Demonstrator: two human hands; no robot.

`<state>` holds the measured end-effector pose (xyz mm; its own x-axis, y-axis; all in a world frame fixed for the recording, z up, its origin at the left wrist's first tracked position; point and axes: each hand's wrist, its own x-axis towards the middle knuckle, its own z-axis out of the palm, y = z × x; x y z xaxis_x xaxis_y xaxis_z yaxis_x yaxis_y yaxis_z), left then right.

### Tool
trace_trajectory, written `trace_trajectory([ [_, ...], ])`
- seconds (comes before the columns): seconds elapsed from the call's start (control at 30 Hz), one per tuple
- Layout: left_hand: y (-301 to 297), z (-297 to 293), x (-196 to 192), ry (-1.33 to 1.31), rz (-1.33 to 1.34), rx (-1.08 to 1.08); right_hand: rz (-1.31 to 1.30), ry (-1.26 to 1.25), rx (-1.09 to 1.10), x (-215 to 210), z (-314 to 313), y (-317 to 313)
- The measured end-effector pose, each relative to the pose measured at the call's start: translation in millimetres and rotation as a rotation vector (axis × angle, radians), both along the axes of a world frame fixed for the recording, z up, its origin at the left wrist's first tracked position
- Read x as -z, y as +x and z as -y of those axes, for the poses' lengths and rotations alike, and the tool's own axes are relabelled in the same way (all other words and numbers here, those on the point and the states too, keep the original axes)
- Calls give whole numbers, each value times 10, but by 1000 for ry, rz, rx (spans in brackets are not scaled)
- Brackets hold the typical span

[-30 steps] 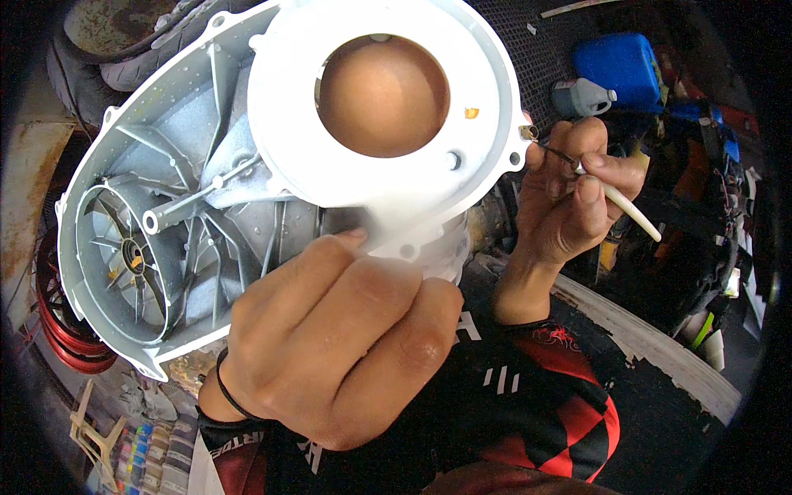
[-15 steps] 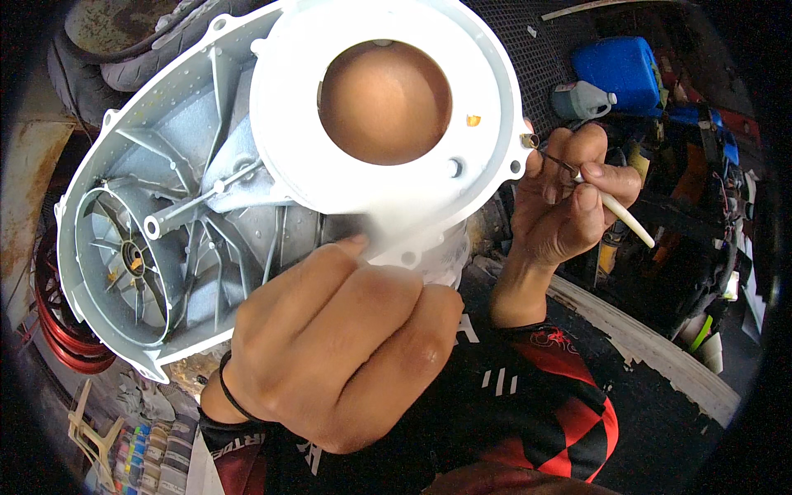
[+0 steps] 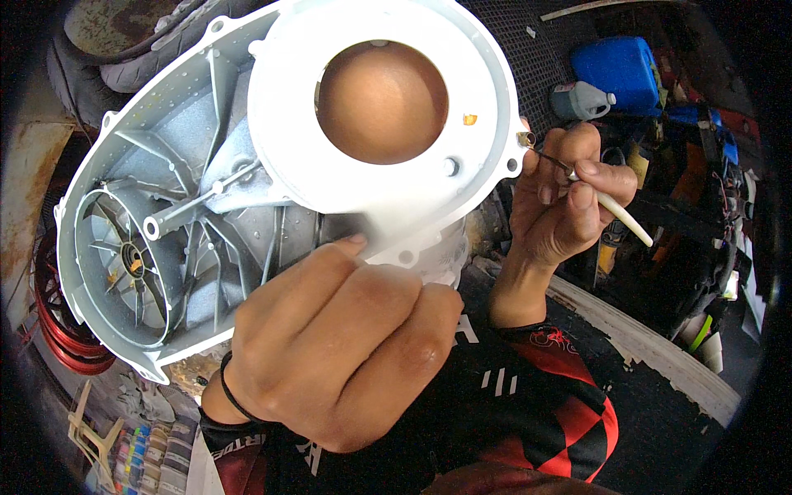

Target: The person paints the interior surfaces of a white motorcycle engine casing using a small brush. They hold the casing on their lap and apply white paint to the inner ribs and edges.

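A large pale silver-white engine cover (image 3: 186, 272), ribbed inside with a big round opening, fills the upper left and middle. My left hand (image 3: 346, 346) has its fingers curled at the cover's lower rim, gripping it; the fingertips are partly hidden and the rim there is blurred. At the cover's right edge, my right hand (image 3: 569, 186) pinches a slim white-handled tool (image 3: 625, 216) with a thin dark tip. That tip reaches to a small brass-coloured bush (image 3: 525, 139) in the edge; whether it goes inside, I cannot tell. Small orange-brown patches show on the cover.
At the upper right stand a blue jerrycan (image 3: 619, 73) and a translucent jug (image 3: 582, 101). Dark tyres (image 3: 140, 62) lie at the upper left, a red wheel rim (image 3: 78, 342) below them. Several small bottles (image 3: 157, 454) stand lower left. A worn pale beam (image 3: 652, 346) runs at right.
The cover's right side has shifted slightly left. My right hand and the white-handled tool have moved slightly left with it; my left hand stays almost in place.
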<state>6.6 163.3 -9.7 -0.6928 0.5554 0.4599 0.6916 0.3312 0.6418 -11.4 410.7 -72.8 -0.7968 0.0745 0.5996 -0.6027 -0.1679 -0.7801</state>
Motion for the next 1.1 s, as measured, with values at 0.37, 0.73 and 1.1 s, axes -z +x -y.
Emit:
trace_trajectory([
  [0.37,-15,-27,75,47,-55,-19,-174,202,203,121,7,7],
  [0.73,12,-1,129,50,-24,-16,-242,171,186,107,96,25],
  [1.1,25,-5,151,40,-6,-30,-259,321,334,155,140,76],
])
